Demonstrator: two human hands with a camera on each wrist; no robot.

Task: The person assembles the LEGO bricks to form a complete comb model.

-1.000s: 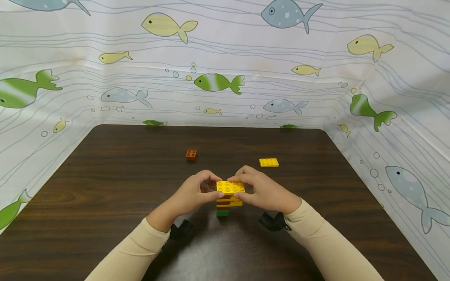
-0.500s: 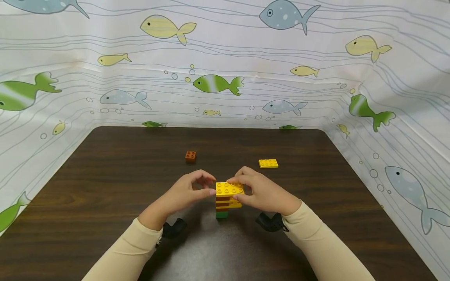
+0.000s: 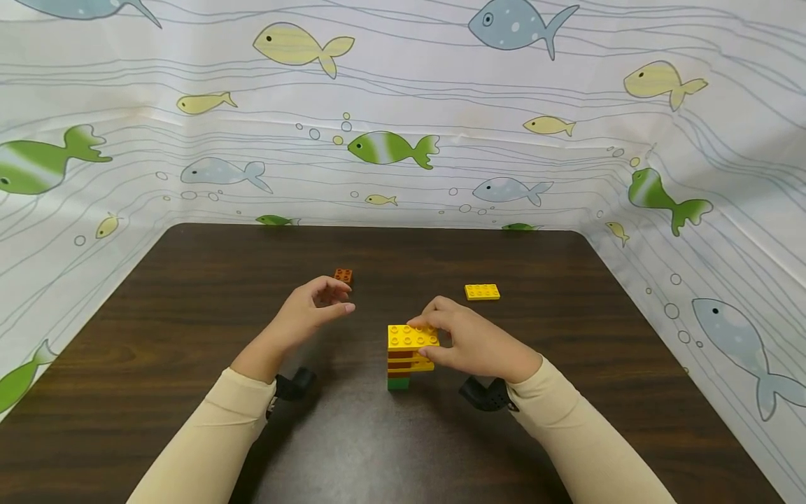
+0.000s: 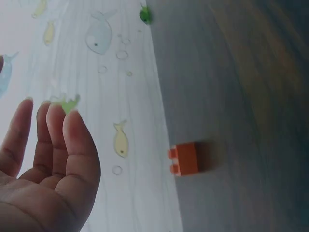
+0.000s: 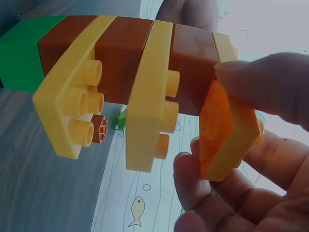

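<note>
A toy-brick tower stands upright on the table, with a green brick [image 3: 398, 383] at its foot. Above it, brown bricks [image 5: 120, 41] alternate with yellow plates that jut out to the right. My right hand [image 3: 475, 341] pinches the top yellow plate [image 3: 403, 337] at its right end, thumb in front and fingers behind. My left hand [image 3: 301, 316] is in the air left of the tower, holding nothing, its fingers loosely bent and apart. Just beyond its fingertips lies a loose brown brick [image 3: 343, 274], partly covered by them in the head view; the left wrist view shows the brick untouched.
A loose yellow plate [image 3: 482, 292] lies studs up behind my right hand. The dark wooden table [image 3: 157, 336] is bordered at the back and sides by a white fish-print cloth [image 3: 403, 98].
My left hand has let go of the top yellow plate and moved left and away from me, to near the loose brown brick. My right hand keeps its pinch and has hardly moved.
</note>
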